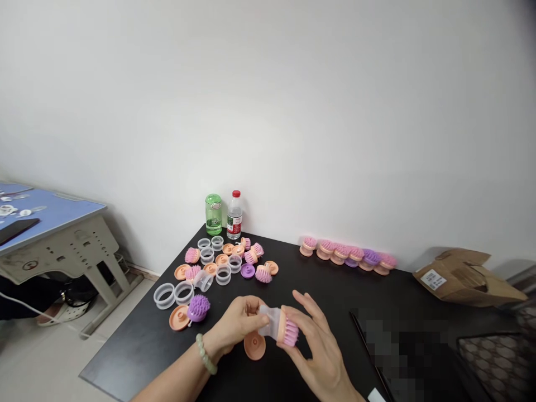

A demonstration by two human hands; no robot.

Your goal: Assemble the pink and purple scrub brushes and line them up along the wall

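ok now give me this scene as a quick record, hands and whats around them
left hand: grips a clear plastic cover
left wrist: green bead bracelet
right hand: holds a pink-bristled brush against the cover
under the hands: peach round disc
surface: black tabletop
left of hands: clear plastic rings, purple-bristled brush
by the wall: row of brushes, green bottle, water bottle
far right: cardboard package
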